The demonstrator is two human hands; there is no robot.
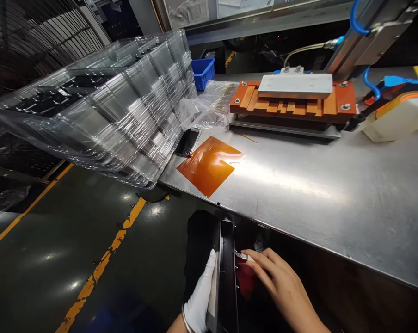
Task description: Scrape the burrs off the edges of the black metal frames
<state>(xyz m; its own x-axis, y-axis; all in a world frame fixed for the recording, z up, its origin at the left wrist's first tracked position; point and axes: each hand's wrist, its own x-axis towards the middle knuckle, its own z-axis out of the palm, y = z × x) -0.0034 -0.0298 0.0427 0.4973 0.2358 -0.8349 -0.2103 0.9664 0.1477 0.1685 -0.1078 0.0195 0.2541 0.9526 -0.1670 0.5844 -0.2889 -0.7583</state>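
Note:
My left hand (pixel 199 293), in a white glove, grips a long black box-shaped part (pixel 229 273) along its left wall. The part is held lengthwise below the table's front edge, its hollow side facing up. Small pins stick out along its right wall. My right hand (pixel 281 282) is bare and pinches a small knife (pixel 242 255) with a metallic tip and a pale handle. The tip is at the part's right wall; whether it touches cannot be made out. My left fingers under the part are hidden.
A metal table (pixel 334 194) carries an orange film sheet (pixel 209 169), a phone-like black object (pixel 187 142), a plastic bag (pixel 209 108) and a copper-coloured press fixture (pixel 292 104). Stacked clear trays (pixel 136 115) overhang at left. Behind are a blue bin (pixel 204 73) and, right, a white bottle (pixel 399 115).

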